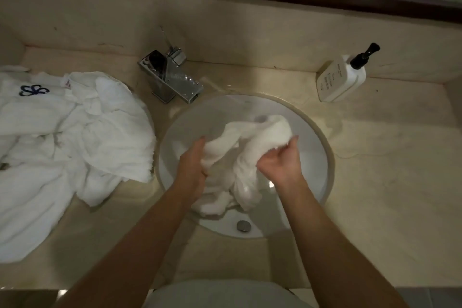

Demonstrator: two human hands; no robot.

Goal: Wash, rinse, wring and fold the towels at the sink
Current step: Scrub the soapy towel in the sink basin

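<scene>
Head view: two hands (237,165) gripping one towel (240,157) over one sink (315,132).

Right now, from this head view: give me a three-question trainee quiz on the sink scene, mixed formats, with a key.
1. True or false: both the left hand and the right hand grip the white towel over the round white basin.
2. Multiple choice: the white soap bottle with the black pump stands A) in the basin, B) on the counter at the right of the basin, C) on the pile of white towels.
3. Fill in: the pile of white towels lies on the beige counter at the ___ of the chrome tap.

Key: 1 true; 2 B; 3 left.
</scene>
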